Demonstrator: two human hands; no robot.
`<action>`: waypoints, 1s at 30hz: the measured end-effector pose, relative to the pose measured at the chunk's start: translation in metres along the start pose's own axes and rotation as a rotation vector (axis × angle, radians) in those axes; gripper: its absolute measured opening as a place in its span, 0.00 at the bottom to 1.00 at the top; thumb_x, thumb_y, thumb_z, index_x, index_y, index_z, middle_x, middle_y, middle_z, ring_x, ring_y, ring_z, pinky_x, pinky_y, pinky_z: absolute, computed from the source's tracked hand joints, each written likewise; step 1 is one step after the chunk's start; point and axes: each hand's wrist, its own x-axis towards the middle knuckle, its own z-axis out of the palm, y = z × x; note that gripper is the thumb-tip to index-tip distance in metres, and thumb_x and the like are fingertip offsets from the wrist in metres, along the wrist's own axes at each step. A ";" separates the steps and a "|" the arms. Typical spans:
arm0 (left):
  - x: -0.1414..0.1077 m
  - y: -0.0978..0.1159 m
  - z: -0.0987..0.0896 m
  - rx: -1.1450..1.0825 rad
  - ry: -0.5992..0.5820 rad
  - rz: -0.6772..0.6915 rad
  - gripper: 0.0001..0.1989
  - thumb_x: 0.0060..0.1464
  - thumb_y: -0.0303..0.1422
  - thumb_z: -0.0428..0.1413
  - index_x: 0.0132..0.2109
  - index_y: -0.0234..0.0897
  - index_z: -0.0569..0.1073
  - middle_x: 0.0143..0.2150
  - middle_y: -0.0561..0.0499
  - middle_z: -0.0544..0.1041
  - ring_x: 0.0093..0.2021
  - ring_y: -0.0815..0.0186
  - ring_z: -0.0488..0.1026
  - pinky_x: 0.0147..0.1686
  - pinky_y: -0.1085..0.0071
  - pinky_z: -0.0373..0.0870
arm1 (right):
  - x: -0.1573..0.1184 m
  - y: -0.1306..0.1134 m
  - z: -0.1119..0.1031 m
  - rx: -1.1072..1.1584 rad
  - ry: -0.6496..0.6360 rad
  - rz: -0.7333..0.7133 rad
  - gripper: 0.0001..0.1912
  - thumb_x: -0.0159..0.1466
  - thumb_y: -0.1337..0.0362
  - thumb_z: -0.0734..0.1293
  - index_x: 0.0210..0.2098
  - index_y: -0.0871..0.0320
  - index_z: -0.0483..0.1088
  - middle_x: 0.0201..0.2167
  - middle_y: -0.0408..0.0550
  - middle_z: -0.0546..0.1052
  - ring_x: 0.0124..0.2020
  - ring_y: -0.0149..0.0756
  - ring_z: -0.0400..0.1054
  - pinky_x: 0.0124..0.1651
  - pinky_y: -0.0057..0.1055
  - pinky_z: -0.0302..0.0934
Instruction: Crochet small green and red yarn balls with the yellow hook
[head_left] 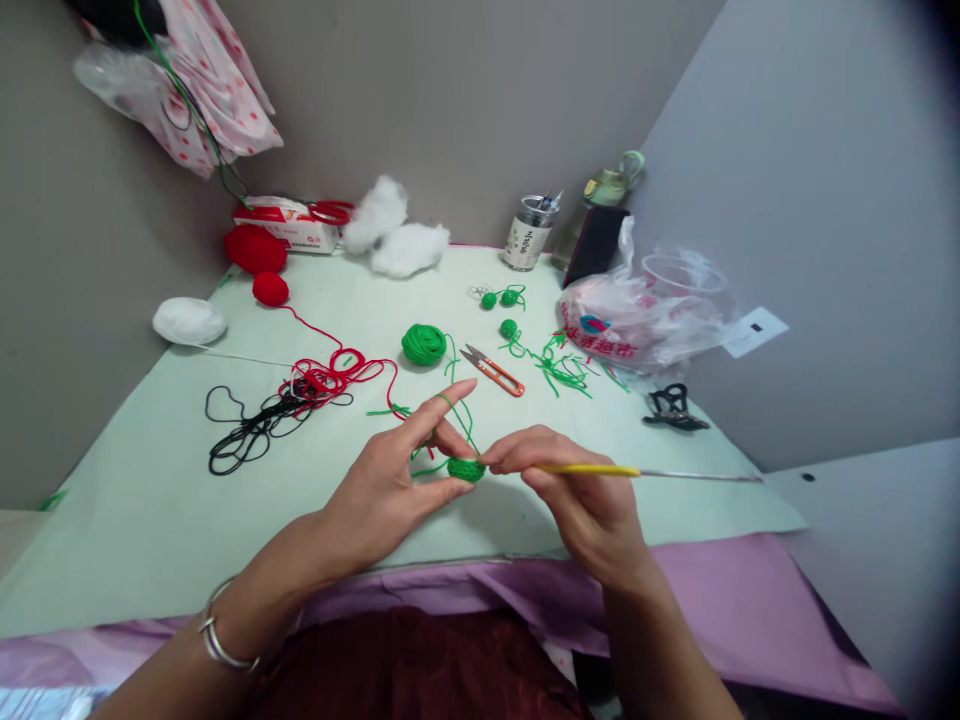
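A small round green crochet piece [466,469] is pinched between the thumb and fingers of my left hand [382,480]. Green yarn runs over my raised left index finger and leads back to a green yarn ball [424,344]. My right hand [577,490] grips a crochet hook [592,469] by its yellow handle, and the metal shaft points right. The hook's working tip meets the edge of the green piece, partly hidden by my fingertips. Orange thread snips [495,372] lie just beyond my hands.
Red yarn [337,380] and black yarn [259,430] lie tangled at left, near a white yarn ball [189,320]. Green scraps [562,370], small green balls [508,328], a plastic bag [637,320] and a black clip [676,408] are at right. White stuffing [409,248] and a pen cup [529,235] stand behind.
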 end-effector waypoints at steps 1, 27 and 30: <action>0.000 0.000 0.000 0.011 0.004 0.001 0.41 0.57 0.27 0.63 0.74 0.46 0.59 0.41 0.56 0.79 0.45 0.65 0.76 0.56 0.66 0.68 | 0.000 0.000 0.000 -0.045 -0.009 -0.028 0.11 0.74 0.71 0.63 0.48 0.53 0.76 0.44 0.47 0.82 0.47 0.35 0.76 0.51 0.33 0.70; -0.005 0.000 -0.006 0.231 0.035 0.158 0.36 0.60 0.24 0.62 0.72 0.40 0.62 0.41 0.55 0.82 0.44 0.68 0.80 0.53 0.72 0.74 | -0.006 0.004 0.018 -0.011 0.100 0.057 0.11 0.74 0.68 0.64 0.48 0.50 0.78 0.43 0.48 0.82 0.46 0.38 0.77 0.50 0.37 0.71; -0.006 -0.001 -0.003 0.201 0.042 0.111 0.36 0.59 0.24 0.62 0.72 0.43 0.63 0.40 0.55 0.82 0.43 0.67 0.79 0.52 0.70 0.74 | -0.005 0.005 0.013 -0.029 0.044 0.010 0.11 0.74 0.68 0.64 0.47 0.51 0.78 0.44 0.50 0.82 0.48 0.40 0.77 0.50 0.39 0.72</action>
